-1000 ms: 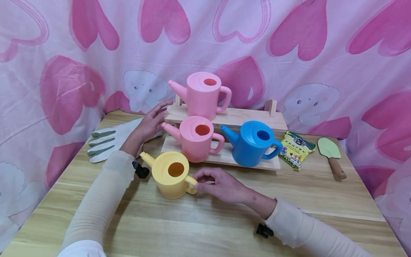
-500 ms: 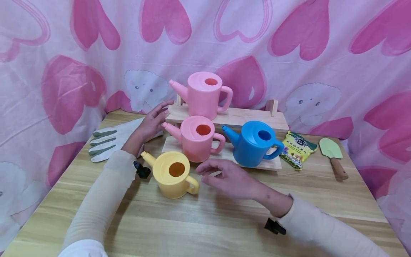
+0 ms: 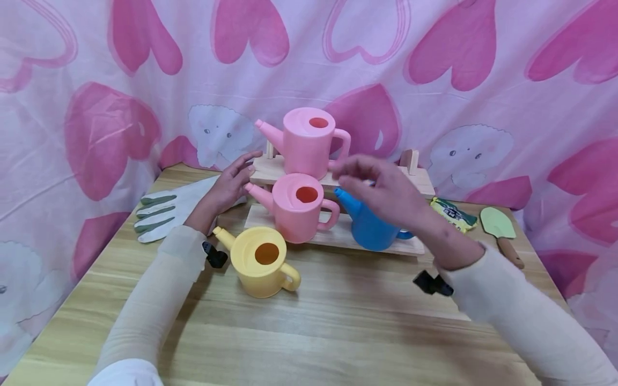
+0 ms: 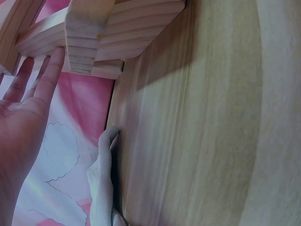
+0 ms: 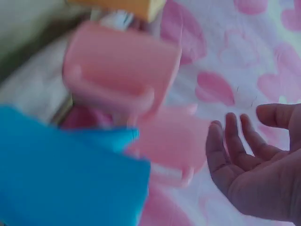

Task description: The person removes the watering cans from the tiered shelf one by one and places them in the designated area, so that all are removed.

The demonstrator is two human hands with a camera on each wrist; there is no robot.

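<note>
My left hand [image 3: 233, 182] rests its fingers on the left end of a two-step wooden stand [image 3: 266, 168]; in the left wrist view the fingers [image 4: 47, 84] lie nearly straight against the wood. Over the blue watering can [image 3: 372, 231] hovers my right hand [image 3: 386, 190], fingers loosely bent and holding nothing, close to the handle of the upper pink watering can [image 3: 306, 149]. That can stands on the top step. On the lower step are another pink watering can [image 3: 292, 221] and the blue one, partly covered by my hand. A yellow watering can [image 3: 256, 276] stands on the table in front.
White-and-green gloves [image 3: 181, 209] lie left of the stand. To its right are a yellow-green packet [image 3: 454, 214], partly hidden by my right arm, and a small green trowel [image 3: 497, 223] with a wooden handle. A pink heart-patterned curtain [image 3: 217, 88] hangs behind the table [image 3: 270, 343].
My right hand has let go of the yellow watering can's handle and moved up and to the right, over the blue can. The left hand has stayed at the stand's end.
</note>
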